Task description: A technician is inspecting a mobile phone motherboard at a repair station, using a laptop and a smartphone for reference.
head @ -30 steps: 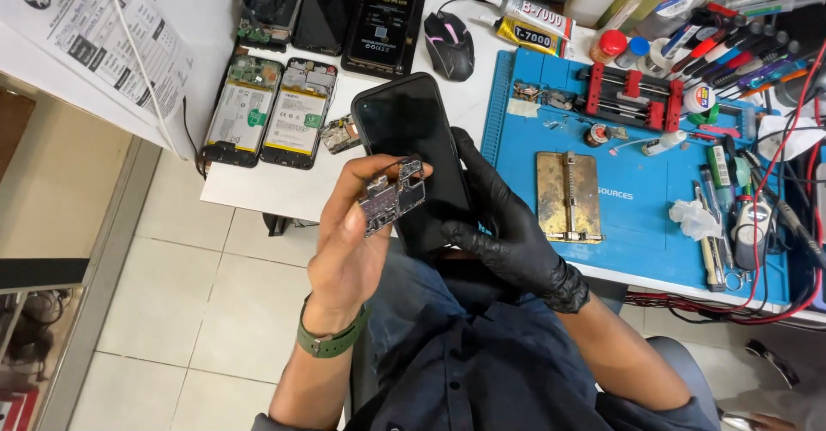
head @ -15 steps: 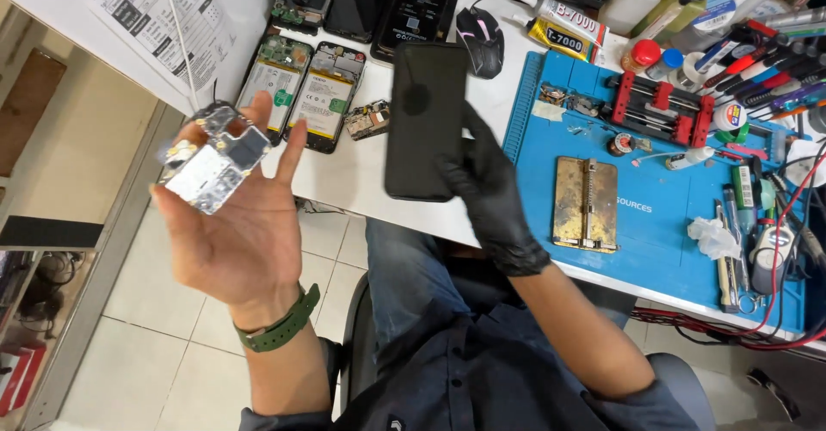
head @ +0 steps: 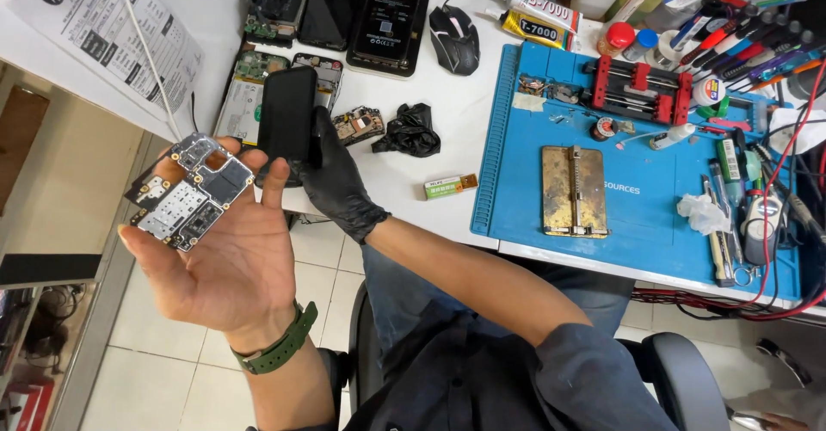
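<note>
My bare left hand [head: 228, 267], with a green strap on its wrist, is held palm up out past the table's left edge. A phone circuit board [head: 194, 190] with metal shields lies across its fingers. My right hand [head: 340, 181], in a black glove, grips a black phone [head: 286, 113] by its lower end. It holds the phone upright over two opened phones [head: 241, 95] lying on the white table [head: 447, 224]. The two hands are close together but apart.
A blue work mat [head: 654, 199] on the right carries a brass plate [head: 574, 190], a red clamp jig [head: 637, 87] and several tools. A crumpled black glove [head: 409, 130], a small board [head: 357, 126], a mouse [head: 453, 27], glue tubes [head: 538, 5] and a printed sheet [head: 103, 35] lie around.
My left hand took the circuit board away from the phone and turned palm up at the left. My right hand carried the black phone leftward over the opened phones.
</note>
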